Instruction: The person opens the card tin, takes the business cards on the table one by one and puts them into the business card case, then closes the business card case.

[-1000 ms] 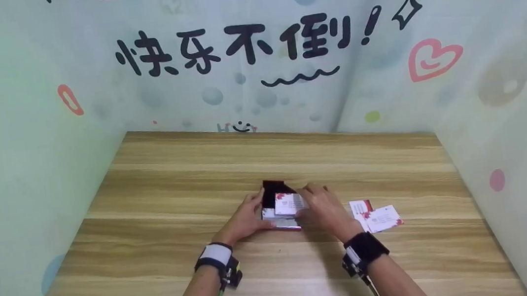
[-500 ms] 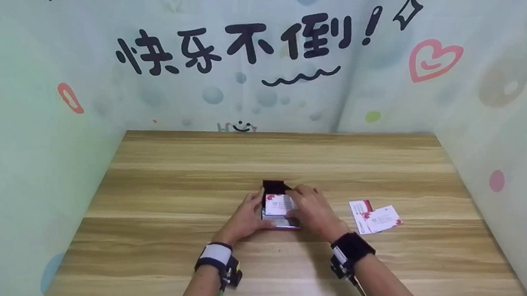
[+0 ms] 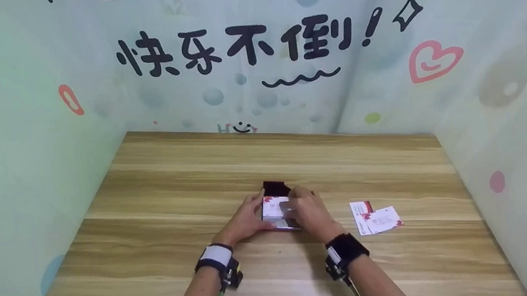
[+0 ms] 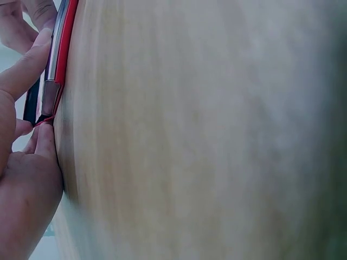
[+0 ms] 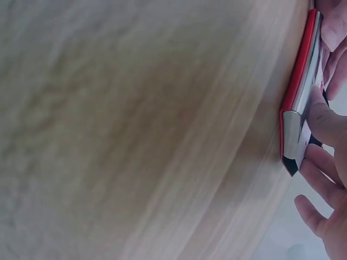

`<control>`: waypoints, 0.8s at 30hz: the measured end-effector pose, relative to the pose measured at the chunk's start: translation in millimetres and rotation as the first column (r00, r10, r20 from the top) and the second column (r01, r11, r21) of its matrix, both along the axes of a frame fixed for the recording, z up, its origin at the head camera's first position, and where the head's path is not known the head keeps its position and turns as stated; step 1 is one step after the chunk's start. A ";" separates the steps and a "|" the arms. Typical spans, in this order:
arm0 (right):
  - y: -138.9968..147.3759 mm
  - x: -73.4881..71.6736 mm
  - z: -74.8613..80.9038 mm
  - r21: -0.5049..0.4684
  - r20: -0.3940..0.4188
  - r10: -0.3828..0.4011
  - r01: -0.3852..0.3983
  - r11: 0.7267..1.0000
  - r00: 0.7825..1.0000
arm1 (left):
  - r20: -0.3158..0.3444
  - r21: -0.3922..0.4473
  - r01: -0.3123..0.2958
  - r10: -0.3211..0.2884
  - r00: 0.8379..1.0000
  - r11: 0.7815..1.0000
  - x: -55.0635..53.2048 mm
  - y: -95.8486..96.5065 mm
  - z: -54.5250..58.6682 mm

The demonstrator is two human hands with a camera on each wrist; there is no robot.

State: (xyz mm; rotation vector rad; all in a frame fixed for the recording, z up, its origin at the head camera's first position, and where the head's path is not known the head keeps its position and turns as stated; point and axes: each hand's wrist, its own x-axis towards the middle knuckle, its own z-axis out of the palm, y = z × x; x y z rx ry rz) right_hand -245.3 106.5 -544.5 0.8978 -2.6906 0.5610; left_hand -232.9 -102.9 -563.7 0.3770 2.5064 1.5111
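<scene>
A card case [image 3: 286,223] with a red outer shell, silver sides and a black-lined raised flap [image 3: 275,188] lies on the wooden table. White business cards [image 3: 274,207] with red floral corners sit in its tray. My left hand [image 3: 245,218] grips the case's left side, thumb at the near edge and fingers behind. From the right, my right hand [image 3: 311,210] has its curled fingers over the cards and covers their right part. The right wrist view has its thumb [image 5: 324,116] at the case's silver edge, with other fingers around the corner.
Two loose business cards [image 3: 384,219] overlap on the table [image 3: 165,199] to the right of the right hand. A printed curtain [image 3: 238,96] stands behind the table and along both sides. Each wrist wears a strapped camera [image 3: 230,273].
My right hand has moved left with the cards, which now lie further left in the case tray. The left hand and the two loose cards have stayed put.
</scene>
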 end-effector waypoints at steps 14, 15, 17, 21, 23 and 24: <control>3.7 10.0 -8.5 0.049 -0.006 0.024 -0.024 0.998 1.000 | 0.013 -0.027 0.001 0.000 1.000 1.000 -2.0 -0.2 -1.5; 3.6 11.5 -9.1 0.072 -0.011 0.022 -0.021 0.997 1.000 | 0.016 -0.030 -0.001 0.001 1.000 1.000 -1.9 -0.3 -1.7; 3.0 15.1 -8.9 0.099 0.000 0.017 -0.017 0.995 1.000 | 0.020 -0.032 -0.001 0.001 1.000 0.999 -1.5 -0.7 -1.8; 1.7 21.9 -4.8 0.152 0.016 0.003 -0.005 0.988 1.000 | 0.034 -0.029 0.000 0.001 0.999 1.000 -1.1 -1.0 -1.3; 0.9 24.6 -1.5 0.191 0.006 0.000 -0.001 0.982 1.000 | 0.035 -0.024 0.000 0.001 0.999 1.000 -1.4 -0.9 -0.8; 0.6 25.6 0.0 0.213 -0.002 0.000 0.001 0.977 1.000 | 0.040 -0.025 -0.001 0.002 0.999 1.000 -1.5 -0.8 -0.4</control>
